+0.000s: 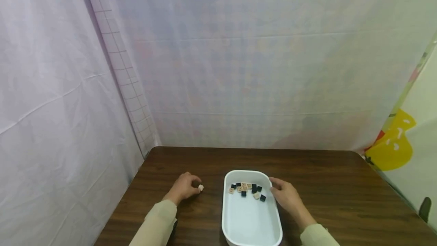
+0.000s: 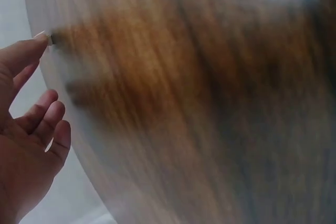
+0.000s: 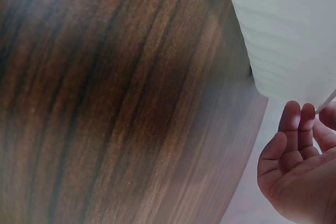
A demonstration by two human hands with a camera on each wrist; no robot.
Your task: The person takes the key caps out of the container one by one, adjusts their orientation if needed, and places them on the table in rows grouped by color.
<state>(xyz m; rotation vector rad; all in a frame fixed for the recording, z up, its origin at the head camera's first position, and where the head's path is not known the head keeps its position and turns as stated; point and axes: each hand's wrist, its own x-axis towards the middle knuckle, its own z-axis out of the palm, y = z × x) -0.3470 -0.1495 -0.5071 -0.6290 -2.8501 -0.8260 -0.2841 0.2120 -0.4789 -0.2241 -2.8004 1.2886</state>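
Observation:
My left hand [image 1: 184, 188] is left of the white tray, just above the table, and pinches a small cream-coloured square tile [image 1: 201, 188] between thumb and index finger. In the left wrist view the tile [image 2: 50, 40] barely shows past the fingertips; the other fingers are loosely bent. At the tray's far right corner, my right hand [image 1: 285, 196] holds the rim of the white plastic tray [image 1: 250, 227]. The right wrist view shows its fingers [image 3: 290, 116] bent at the rim. Several small square tiles [image 1: 244, 188], black and beige with faint markings, lie inside the tray's far end.
The dark wood-grain table [image 1: 327, 185] runs out on both sides of the tray. Pale curtains [image 1: 239, 67] hang behind it and a white sheet [image 1: 51, 105] on the left. A yellow printed shape [image 1: 392, 147] shows on the cloth at right.

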